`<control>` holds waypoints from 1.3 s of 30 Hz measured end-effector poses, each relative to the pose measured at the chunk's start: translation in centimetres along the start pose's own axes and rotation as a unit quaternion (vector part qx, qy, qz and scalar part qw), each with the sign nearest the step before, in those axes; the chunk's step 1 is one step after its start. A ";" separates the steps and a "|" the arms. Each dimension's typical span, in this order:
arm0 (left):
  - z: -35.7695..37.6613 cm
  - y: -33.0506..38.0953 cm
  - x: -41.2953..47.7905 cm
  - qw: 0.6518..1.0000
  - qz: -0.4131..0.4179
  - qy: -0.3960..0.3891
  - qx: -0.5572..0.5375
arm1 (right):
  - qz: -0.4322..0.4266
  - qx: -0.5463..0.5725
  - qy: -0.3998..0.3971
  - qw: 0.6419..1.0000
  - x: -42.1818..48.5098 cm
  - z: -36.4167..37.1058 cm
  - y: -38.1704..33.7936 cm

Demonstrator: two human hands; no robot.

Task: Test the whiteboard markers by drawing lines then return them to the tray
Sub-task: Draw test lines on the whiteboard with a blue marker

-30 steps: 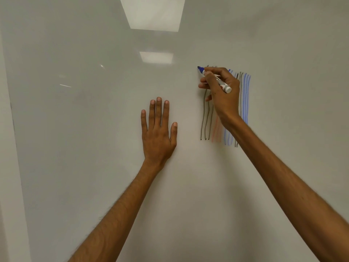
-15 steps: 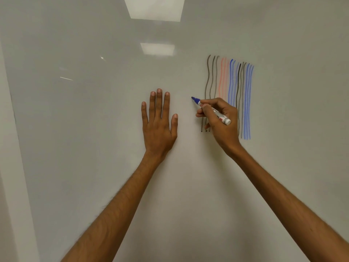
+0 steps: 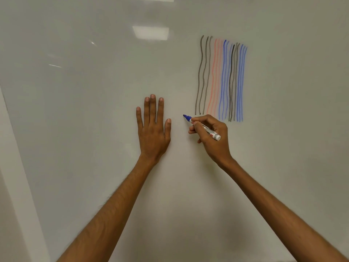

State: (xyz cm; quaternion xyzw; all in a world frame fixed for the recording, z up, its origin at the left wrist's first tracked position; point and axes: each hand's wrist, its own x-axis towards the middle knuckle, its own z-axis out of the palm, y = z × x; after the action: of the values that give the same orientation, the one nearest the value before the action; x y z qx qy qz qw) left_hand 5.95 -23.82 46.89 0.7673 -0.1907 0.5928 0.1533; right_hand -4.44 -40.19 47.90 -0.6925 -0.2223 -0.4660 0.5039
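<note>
My right hand (image 3: 213, 137) grips a white marker with a blue tip (image 3: 204, 127). The uncapped tip points up and left at the whiteboard (image 3: 94, 110), just below and left of a block of several wavy vertical lines (image 3: 221, 78) in grey, faint red, blue and black. No fresh blue stroke shows left of the grey lines. My left hand (image 3: 153, 127) lies flat on the board, fingers spread and pointing up, about a hand's width left of the marker tip. No tray is in view.
The whiteboard fills nearly the whole view. Its pale left frame edge (image 3: 17, 167) runs down the left side. Reflections of ceiling lights (image 3: 151, 32) show near the top.
My right hand has travelled down the board with the marker, from the top of the drawn lines to below their lower ends. My left hand stays flat on the board.
</note>
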 end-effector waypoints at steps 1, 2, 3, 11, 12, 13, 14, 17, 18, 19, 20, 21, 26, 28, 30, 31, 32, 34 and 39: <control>-0.1 0.0 -0.5 1.000 0.002 -0.003 0.000 | 0.001 -0.001 -0.003 1.000 -0.3 0.0 0.0; -0.2 0.0 -0.7 1.000 0.003 -0.005 -0.001 | 0.002 -0.003 -0.004 1.000 -0.6 0.0 -0.1; -0.4 0.0 -0.9 1.000 0.003 -0.007 -0.004 | 0.004 -0.006 -0.004 1.000 -0.9 0.0 -0.1; -3.1 1.0 -1.6 0.992 -0.028 -0.031 -0.121 | 0.045 0.009 0.027 0.999 -3.6 0.4 -1.4; -3.7 1.0 -1.9 0.984 -0.041 -0.035 -0.168 | 0.058 0.011 0.026 0.998 -4.2 0.5 -1.3; -4.3 1.0 -2.5 0.974 -0.056 -0.041 -0.216 | 0.071 0.014 0.020 0.997 -4.8 0.6 -1.1; -5.0 0.8 -3.2 0.962 -0.072 -0.051 -0.258 | 0.083 0.020 0.012 0.996 -5.5 0.6 -0.8; -7.0 -0.2 -5.8 0.945 -0.064 -0.118 -0.298 | 0.125 0.040 -0.040 0.991 -7.6 1.0 0.2; -7.5 -0.6 -6.9 0.945 -0.042 -0.150 -0.287 | 0.140 0.048 -0.061 0.987 -8.4 1.3 0.5; -7.9 -0.9 -8.1 0.945 -0.022 -0.183 -0.269 | 0.155 0.057 -0.081 0.983 -9.2 1.8 0.8; -8.0 -1.3 -9.3 0.944 -0.008 -0.214 -0.251 | 0.168 0.067 -0.100 0.978 -10.0 2.4 1.1; -8.0 -1.8 -10.5 0.941 -0.002 -0.242 -0.235 | 0.180 0.074 -0.120 0.974 -10.9 3.0 1.5; -8.8 -4.5 -16.1 0.917 -0.027 -0.337 -0.210 | 0.246 0.103 -0.190 0.945 -15.8 6.2 3.6; -9.6 -5.4 -18.2 0.895 -0.050 -0.394 -0.205 | 0.268 0.114 -0.214 0.932 -17.9 7.5 4.3; -10.4 -6.3 -20.5 0.872 -0.069 -0.443 -0.198 | 0.291 0.121 -0.242 0.918 -19.9 8.8 4.8; -10.7 -6.9 -21.6 0.862 -0.078 -0.462 -0.196 | 0.305 0.123 -0.255 0.909 -20.9 9.5 4.9; -11.1 -7.4 -22.8 0.852 -0.090 -0.478 -0.193 | 0.317 0.125 -0.270 0.901 -21.9 10.1 5.1; -11.9 -8.4 -25.0 0.837 -0.116 -0.502 -0.183 | 0.338 0.126 -0.297 0.884 -23.9 11.2 5.4; -14.9 -10.2 -31.3 0.806 -0.192 -0.538 -0.153 | 0.336 0.095 -0.366 0.863 -29.7 13.9 6.4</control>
State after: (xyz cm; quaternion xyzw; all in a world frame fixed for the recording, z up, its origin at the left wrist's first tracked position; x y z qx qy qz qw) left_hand -8.94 -4.48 20.27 0.9509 -0.1796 0.0067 0.2520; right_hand -7.45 -25.29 18.07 -0.7949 -0.1878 0.0414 0.5754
